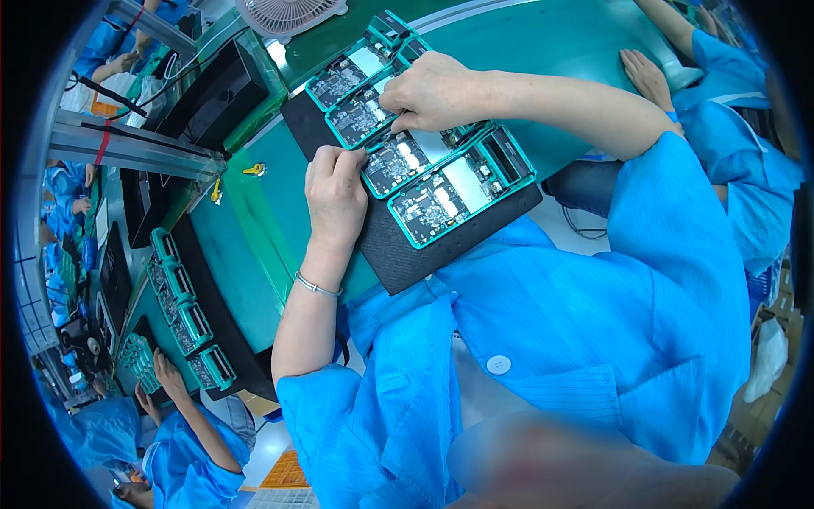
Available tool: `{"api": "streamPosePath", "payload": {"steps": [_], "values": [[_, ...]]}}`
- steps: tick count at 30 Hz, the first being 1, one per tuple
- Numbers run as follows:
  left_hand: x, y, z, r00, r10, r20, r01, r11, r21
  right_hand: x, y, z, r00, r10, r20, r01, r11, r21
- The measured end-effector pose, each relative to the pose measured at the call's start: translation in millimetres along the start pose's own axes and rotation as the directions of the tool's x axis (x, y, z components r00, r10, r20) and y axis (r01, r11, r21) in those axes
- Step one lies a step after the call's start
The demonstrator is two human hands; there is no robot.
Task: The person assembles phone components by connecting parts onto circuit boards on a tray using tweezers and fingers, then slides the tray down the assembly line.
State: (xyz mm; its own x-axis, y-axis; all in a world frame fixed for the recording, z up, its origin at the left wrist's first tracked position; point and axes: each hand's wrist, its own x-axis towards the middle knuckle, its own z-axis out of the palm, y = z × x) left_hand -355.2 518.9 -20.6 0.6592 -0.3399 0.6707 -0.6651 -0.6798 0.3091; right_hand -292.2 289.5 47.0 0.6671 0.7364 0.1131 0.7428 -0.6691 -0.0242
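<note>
Several teal frames with dark circuit boards lie in a row on a black foam mat (pixel 407 263). The nearest teal frame (pixel 449 195) shows a board with white components, a silver plate and a black part at its right end. My left hand (pixel 337 191), a bracelet at its wrist, is closed with its fingertips at the left edge of the neighbouring circuit board (pixel 394 165). Over the middle of the row, my right hand (pixel 437 93) has its fingers curled in a pinch above the boards. What lies between the fingertips of either hand is hidden.
A fan (pixel 288 13) stands at the back, left of which is a black monitor (pixel 212 93). Small yellow fittings (pixel 254 170) sit on the green table (pixel 242 229). More board frames (pixel 178 293) lie at left, near a co-worker's hand (pixel 170 377). Another person's hand (pixel 646 78) rests at right.
</note>
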Motion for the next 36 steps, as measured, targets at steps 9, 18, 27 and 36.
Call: {"api": "streamPosePath", "payload": {"steps": [9, 18, 27, 36], "values": [[-1, -1, 1, 1.0, -0.001, 0.003, 0.0, 1.0, 0.004, -1, 0, 3, 0.998, -0.05, -0.049, 0.047, 0.997, -0.054], [2, 0, 1, 0.999, 0.036, 0.023, -0.037, 0.999, 0.039, 0, 1, 0, 0.998, -0.061, -0.018, 0.06, 0.998, -0.022], [13, -8, -8, 0.98, 0.129, 0.153, -0.131, 0.991, 0.003, -2, -1, 0, 0.996, -0.074, -0.049, 0.072, 0.997, -0.038], [-18, 32, -25, 0.998, -0.027, 0.057, 0.034, 0.99, -0.137, -38, -12, -11, 0.965, -0.13, -0.23, 0.145, 0.988, 0.049]]}}
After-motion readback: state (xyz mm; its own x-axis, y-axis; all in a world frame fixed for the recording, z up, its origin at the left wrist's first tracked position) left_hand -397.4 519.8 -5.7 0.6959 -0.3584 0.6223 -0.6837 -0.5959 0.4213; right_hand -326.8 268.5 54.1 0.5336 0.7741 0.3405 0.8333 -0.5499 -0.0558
